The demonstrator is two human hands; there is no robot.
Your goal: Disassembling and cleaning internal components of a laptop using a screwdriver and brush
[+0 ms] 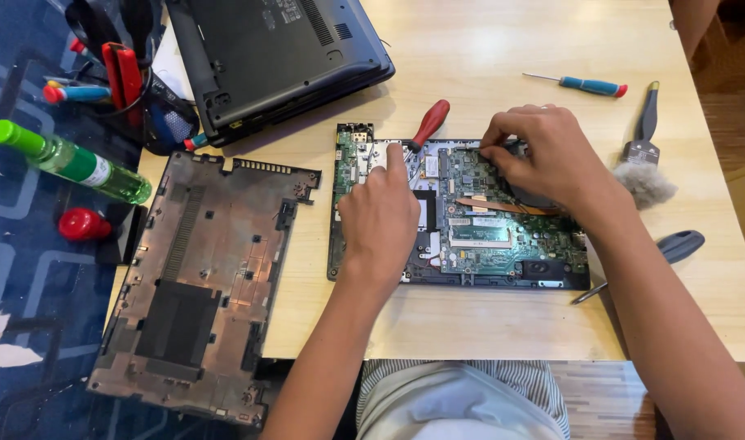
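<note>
An opened laptop base (503, 244) with a green circuit board lies on the wooden table (486, 326). My left hand (379, 216) rests on the board's left part, index finger pressing a white piece near the top edge. My right hand (543, 151) is bent over the board's upper right, fingertips pinching something small at the fan area; what it grips is hidden. A red-handled screwdriver (429, 122) lies with its tip at the board's top edge, between my hands.
The removed bottom cover (201, 285) lies at the left, overhanging the table's edge. A closed dark laptop (274, 57) sits at the back. Green bottle (71, 159), tool holder (120, 73), blue-handled screwdriver (584, 85), brush (645, 155) and another tool (674, 248) surround the work.
</note>
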